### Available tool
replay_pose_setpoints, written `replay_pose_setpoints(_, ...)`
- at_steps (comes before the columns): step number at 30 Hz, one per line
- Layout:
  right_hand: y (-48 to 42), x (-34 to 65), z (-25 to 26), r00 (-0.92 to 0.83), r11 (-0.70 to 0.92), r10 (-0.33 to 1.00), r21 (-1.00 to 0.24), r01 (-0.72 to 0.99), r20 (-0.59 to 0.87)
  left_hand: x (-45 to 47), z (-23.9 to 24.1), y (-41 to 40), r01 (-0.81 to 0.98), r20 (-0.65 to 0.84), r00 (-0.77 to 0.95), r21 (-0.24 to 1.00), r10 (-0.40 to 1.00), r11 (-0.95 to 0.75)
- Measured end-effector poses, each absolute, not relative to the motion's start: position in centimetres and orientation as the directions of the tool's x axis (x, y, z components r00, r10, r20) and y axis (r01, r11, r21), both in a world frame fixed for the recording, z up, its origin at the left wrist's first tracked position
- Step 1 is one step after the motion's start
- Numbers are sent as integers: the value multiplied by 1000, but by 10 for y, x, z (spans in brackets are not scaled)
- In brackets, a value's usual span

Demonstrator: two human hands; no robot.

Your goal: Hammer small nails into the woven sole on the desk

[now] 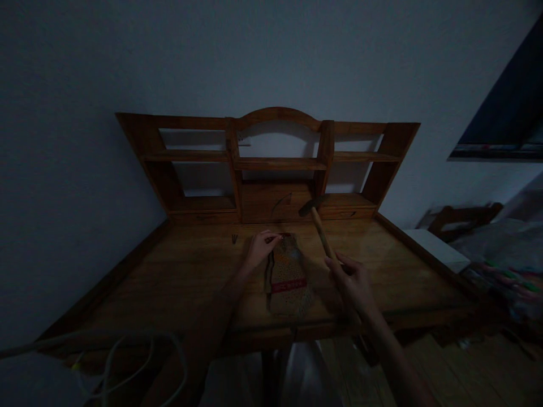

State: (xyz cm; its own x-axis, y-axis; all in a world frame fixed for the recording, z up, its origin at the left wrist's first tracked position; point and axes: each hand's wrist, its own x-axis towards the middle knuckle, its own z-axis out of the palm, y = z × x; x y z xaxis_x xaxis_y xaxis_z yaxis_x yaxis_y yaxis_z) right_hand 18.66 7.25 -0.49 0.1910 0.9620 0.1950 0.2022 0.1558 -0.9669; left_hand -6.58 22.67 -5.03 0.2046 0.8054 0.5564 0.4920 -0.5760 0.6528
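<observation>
My right hand (351, 280) is closed round the wooden handle of a hammer (319, 222), whose dark head is raised above the back of the desk. My left hand (261, 246) pinches something small at the top edge of a flat patterned piece with a red band (287, 278) that lies on the wooden desk (169, 271). What the fingers pinch is too small and dark to name. A tiny dark object (234, 238) rests on the desk left of my left hand.
The room is dim. A wooden hutch with shelves (271, 164) stands along the desk's back edge against the wall. Pale cables (127, 362) lie at the near left. A chair (462, 217) and colourful clutter (509, 265) are to the right.
</observation>
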Motion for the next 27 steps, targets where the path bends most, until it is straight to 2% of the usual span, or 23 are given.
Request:
replay_pose_setpoints(3, 89, 208, -17, 173, 111, 979, -994, 14, 112, -67, -47, 224, 499, 611, 243, 587, 753, -637)
replay_pose_setpoints(6, 97, 226, -29, 108, 23, 994, -995, -96, 13, -66, -49, 224, 507, 628, 303, 531, 717, -679)
replay_pose_setpoints(18, 105, 241, -52, 158, -24, 986, -990, -135, -45, -67, -53, 223, 520, 604, 372, 493, 705, -698)
replay_pose_setpoints(27, 101, 239, -55, 114, 28, 993, -990, -140, 12, -68, -55, 223, 562, 578, 383, 473, 721, -678)
